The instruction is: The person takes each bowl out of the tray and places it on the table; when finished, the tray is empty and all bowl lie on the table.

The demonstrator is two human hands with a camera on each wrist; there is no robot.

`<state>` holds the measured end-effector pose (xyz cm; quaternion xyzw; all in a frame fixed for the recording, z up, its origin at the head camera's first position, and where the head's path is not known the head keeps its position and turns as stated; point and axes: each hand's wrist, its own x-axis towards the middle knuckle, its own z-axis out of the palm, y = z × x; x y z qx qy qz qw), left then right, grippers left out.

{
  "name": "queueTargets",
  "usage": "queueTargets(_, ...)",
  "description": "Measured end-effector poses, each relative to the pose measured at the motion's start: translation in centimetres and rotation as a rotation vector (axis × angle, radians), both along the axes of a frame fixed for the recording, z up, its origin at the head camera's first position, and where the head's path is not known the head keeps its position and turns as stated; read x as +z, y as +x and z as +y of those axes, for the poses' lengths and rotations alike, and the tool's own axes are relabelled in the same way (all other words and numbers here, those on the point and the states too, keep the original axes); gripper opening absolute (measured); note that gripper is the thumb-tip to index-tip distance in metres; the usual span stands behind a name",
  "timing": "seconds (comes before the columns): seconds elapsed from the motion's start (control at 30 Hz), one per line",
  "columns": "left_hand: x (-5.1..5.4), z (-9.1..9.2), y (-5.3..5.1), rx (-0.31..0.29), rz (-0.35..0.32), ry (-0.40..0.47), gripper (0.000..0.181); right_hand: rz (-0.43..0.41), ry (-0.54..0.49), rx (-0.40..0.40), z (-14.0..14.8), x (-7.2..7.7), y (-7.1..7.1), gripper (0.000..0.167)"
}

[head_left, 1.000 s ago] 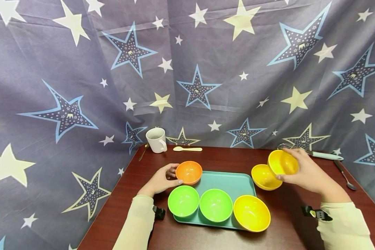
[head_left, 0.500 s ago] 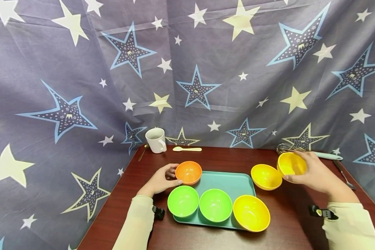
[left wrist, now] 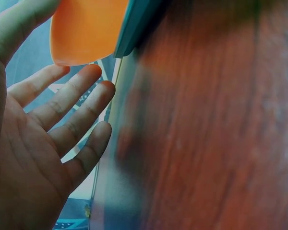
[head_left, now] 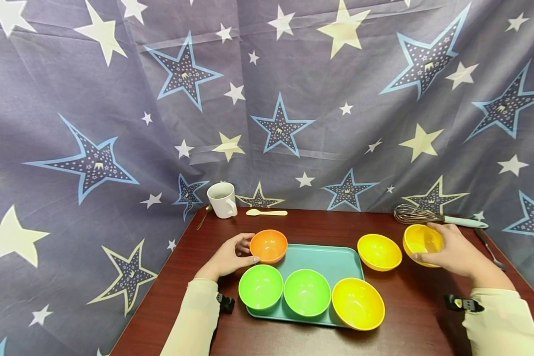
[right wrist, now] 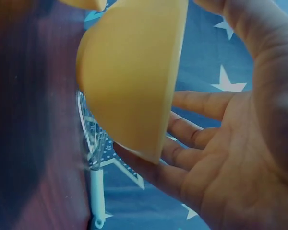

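My right hand [head_left: 454, 251] grips a yellow bowl [head_left: 420, 242] by its right side, at the right of the table; in the right wrist view the fingers lie round the bowl [right wrist: 129, 76]. Another yellow bowl [head_left: 379, 252] stands just left of it. My left hand [head_left: 229, 257] rests at the left edge of an orange bowl [head_left: 269, 246], thumb and fingers spread around it; in the left wrist view the fingertips meet the orange bowl's rim [left wrist: 86, 38]. Two green bowls [head_left: 261, 287] and a larger yellow bowl [head_left: 358, 303] sit along the front of a teal tray [head_left: 329, 254].
At the back left are a white mug [head_left: 223, 200], a small gold spoon [head_left: 203, 217] and a cream spoon [head_left: 267, 212]. A whisk [head_left: 440, 217] lies at the back right, with a dark-handled spoon [head_left: 489, 247] beside it.
My right hand has moved right and slightly down with its yellow bowl, away from the other yellow bowl, which it overlapped before. My left hand has stayed at the orange bowl.
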<state>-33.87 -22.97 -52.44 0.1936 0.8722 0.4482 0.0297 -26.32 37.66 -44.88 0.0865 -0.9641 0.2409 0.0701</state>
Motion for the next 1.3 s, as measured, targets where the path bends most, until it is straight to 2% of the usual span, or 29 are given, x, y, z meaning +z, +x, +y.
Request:
queueTargets(0.23, -0.1, 0.0, 0.0, 0.0, -0.002, 0.0, 0.073, -0.048, -0.005, -0.014, 0.6, -1.2, -0.4, 0.112)
queueTargets(0.5, -0.1, -0.1, 0.0, -0.001, -0.002, 0.002, 0.072, -0.055, 0.004, -0.006, 0.9, -2.1, -0.8, 0.109)
queueTargets(1.1, -0.2, -0.2, -0.2, -0.004, 0.003, 0.006, 0.071, -0.06, 0.026, -0.012, 0.8, -2.9, -1.0, 0.106)
queueTargets(1.3, -0.3, -0.3, -0.2, -0.01, 0.007, 0.006, 0.072, -0.088, 0.012, -0.014, 0.8, -3.3, -1.3, 0.107)
